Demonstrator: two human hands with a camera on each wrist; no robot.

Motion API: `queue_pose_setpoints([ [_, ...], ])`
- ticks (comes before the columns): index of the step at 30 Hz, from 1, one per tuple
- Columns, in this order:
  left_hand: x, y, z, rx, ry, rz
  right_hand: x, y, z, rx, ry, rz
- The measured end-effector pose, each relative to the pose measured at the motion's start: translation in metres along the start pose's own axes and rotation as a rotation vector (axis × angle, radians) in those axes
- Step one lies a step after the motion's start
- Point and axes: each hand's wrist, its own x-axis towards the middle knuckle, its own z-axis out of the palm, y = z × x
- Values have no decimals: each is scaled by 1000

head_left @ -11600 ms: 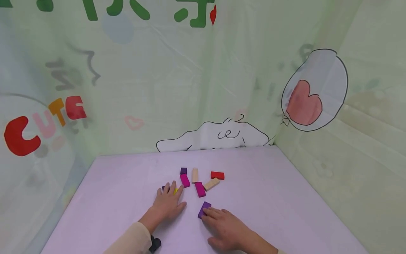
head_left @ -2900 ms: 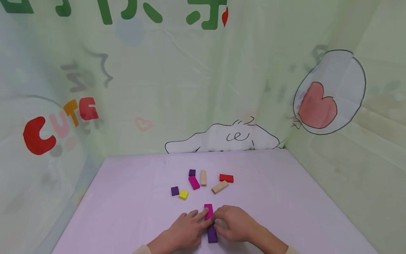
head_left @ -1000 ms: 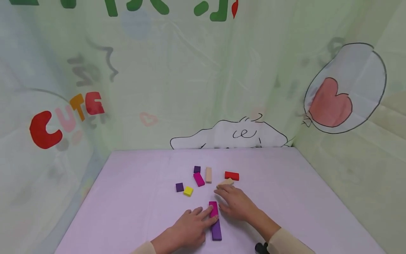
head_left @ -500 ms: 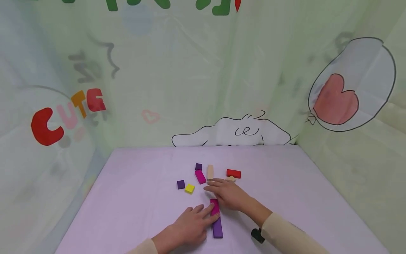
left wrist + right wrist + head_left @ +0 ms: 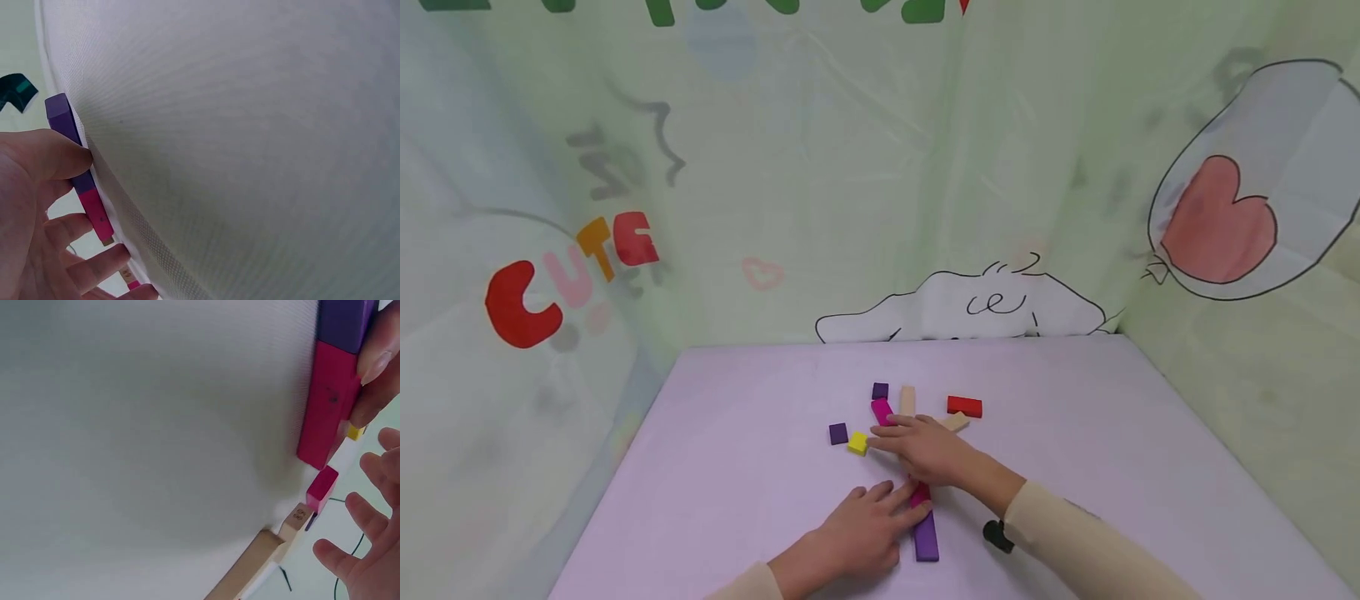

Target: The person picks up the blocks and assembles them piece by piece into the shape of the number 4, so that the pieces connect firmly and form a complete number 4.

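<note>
A magenta wooden block (image 5: 921,495) and a purple block (image 5: 927,540) lie end to end in a line on the table. My left hand (image 5: 863,529) rests beside them, two outstretched fingers lying across the blocks near their joint. In the left wrist view the thumb (image 5: 59,155) lies along the purple block. Beyond the line's far end, my right hand (image 5: 931,450) reaches out with spread fingers and nothing in its grasp. Its fingertips come right at a small yellow block (image 5: 858,443) and overlap a second magenta block (image 5: 882,410).
Two dark purple cubes (image 5: 838,433) lie at the left and back of the group. Toward the back are a plain wooden block (image 5: 907,400), another plain block (image 5: 957,422) partly behind the right hand, and a red block (image 5: 965,407). A printed curtain (image 5: 850,183) hangs behind the table.
A magenta block has come from the group to the purple block's end. Lately my right hand has left the line and moved forward, then left toward the yellow block; my left hand stays put.
</note>
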Motion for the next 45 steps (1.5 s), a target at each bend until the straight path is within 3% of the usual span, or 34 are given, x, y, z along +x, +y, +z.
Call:
queue_pose_setpoints([
  [8, 2, -1, 2, -13, -34, -3, 12, -2, 4, -15, -40, -31],
  [21, 3, 1, 1, 20, -23, 7, 7, 5, -5, -48, -44, -60],
  [30, 3, 1, 5, 48, 9, -4, -4, 11, -7, -3, -48, -21],
  [39, 2, 0, 10, -7, -34, -32, -13, 15, 0, 47, -30, 48],
  [45, 3, 1, 3, -32, -56, -37, -22, 16, -5, 68, 10, 89],
])
